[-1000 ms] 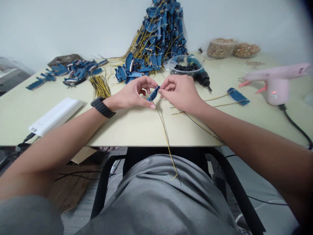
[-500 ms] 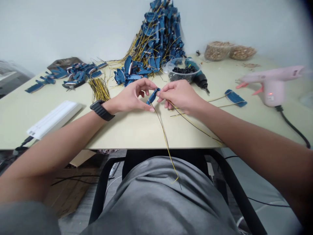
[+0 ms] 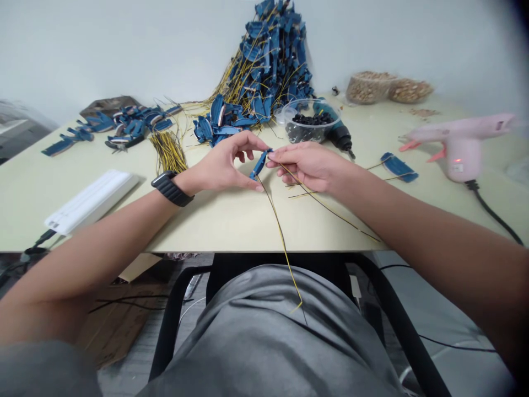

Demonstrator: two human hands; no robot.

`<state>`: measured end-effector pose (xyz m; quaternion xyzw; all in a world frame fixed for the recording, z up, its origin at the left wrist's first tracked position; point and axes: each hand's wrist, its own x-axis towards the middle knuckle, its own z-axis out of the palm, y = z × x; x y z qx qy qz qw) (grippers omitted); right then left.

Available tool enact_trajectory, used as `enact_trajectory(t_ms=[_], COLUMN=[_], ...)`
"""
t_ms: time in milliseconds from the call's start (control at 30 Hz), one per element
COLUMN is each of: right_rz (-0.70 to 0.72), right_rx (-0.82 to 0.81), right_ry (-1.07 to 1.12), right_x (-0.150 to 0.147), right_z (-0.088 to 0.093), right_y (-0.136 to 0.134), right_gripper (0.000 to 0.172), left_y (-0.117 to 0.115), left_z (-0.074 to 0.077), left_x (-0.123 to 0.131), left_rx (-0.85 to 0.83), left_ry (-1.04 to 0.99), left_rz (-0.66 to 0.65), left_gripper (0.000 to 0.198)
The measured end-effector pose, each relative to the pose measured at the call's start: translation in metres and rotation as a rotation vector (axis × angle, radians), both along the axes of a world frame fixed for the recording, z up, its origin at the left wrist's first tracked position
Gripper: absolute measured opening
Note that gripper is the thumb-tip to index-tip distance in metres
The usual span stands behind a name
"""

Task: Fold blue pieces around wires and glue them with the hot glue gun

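Between the thumb and fingers of my left hand [image 3: 223, 163] a small curved blue plastic piece [image 3: 259, 164] is held tilted by its two ends. Thin yellow and black wires [image 3: 281, 231] run from its lower end over the table edge onto the lap. My right hand [image 3: 312, 165] pinches at a second pair of wires [image 3: 324, 207] close to the piece's upper end; its fingertips hide the exact contact. That pair trails down to the right under the forearm. To the right, another blue piece [image 3: 399, 167] with two wires lies on the table.
A tall heap of wired blue pieces [image 3: 273, 60] stands at the back, beside a clear tub [image 3: 312, 129] of black parts and a power drill [image 3: 341, 135]. A pink glue gun [image 3: 463, 140] is at right. Left are a wire bundle [image 3: 168, 151] and a white box [image 3: 91, 201].
My right hand has turned slightly and its wrist has dropped a little, with the fingers still at the upper end of the blue piece. The left hand has barely moved.
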<state>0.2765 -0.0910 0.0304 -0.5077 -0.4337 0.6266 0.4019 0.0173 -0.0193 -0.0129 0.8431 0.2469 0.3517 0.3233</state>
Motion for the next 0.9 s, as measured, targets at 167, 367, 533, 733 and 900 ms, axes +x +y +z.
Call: enact_trajectory(t_ms=[167, 367, 533, 733, 900], right_rz=[0.029, 0.029, 0.020, 0.021, 0.043], right_rx=[0.020, 0.041, 0.037, 0.005, -0.011], right_ry=[0.033, 0.042, 0.053, 0.083, 0.098], right_x=[0.001, 0.000, -0.001, -0.001, 0.000], right_z=[-0.001, 0.000, -0.001, -0.002, -0.001], right_y=[0.002, 0.002, 0.002, 0.002, 0.001], right_gripper=[0.049, 0.050, 0.051, 0.050, 0.049], left_y=[-0.007, -0.013, -0.015, -0.021, -0.022], left_z=[0.004, 0.007, 0.007, 0.011, 0.013], left_x=[0.002, 0.003, 0.002, 0.003, 0.004], left_rx=[0.069, 0.132, 0.202, 0.233, 0.214], left_ry=[0.014, 0.037, 0.060, 0.092, 0.102], left_rz=[0.050, 0.097, 0.093, 0.104, 0.122], left_gripper=[0.113, 0.114, 0.108, 0.104, 0.107])
